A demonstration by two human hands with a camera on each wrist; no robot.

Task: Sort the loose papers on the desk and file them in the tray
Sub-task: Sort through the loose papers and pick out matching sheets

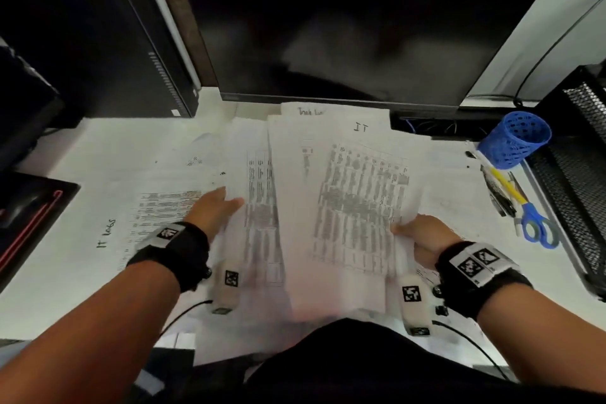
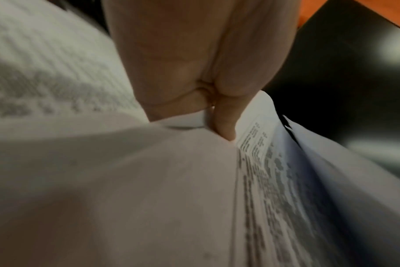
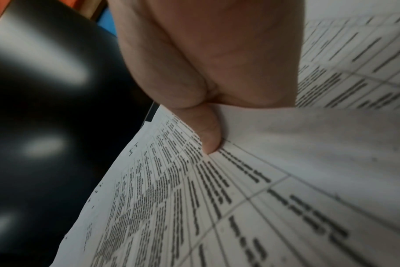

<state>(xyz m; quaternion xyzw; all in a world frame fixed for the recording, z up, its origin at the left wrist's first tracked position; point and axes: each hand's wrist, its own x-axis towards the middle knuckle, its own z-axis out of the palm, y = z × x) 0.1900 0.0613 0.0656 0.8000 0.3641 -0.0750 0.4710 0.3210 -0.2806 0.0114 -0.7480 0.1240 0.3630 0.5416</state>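
Observation:
I hold a fanned bundle of printed sheets [image 1: 331, 207] above the desk, in front of my body. The top sheet [image 1: 360, 203] carries a dense table and a handwritten "IT". My left hand [image 1: 218, 207] grips the bundle's left edge, thumb on top; in the left wrist view its thumb [image 2: 224, 124] presses on the paper [image 2: 286, 180]. My right hand [image 1: 414, 233] pinches the right edge, its thumb [image 3: 208, 133] lying on the table sheet [image 3: 217, 198]. More loose papers [image 1: 137, 207] lie on the desk, one marked "IT logs". A black mesh tray [image 1: 577, 180] stands at the right.
A dark monitor [image 1: 344, 26] stands behind the papers and a black computer tower [image 1: 82, 36] at the back left. A blue mesh pen cup [image 1: 515, 139] lies tipped beside pens [image 1: 501, 190] and blue-handled scissors [image 1: 537, 226]. A black mouse pad [image 1: 29, 216] sits at the left.

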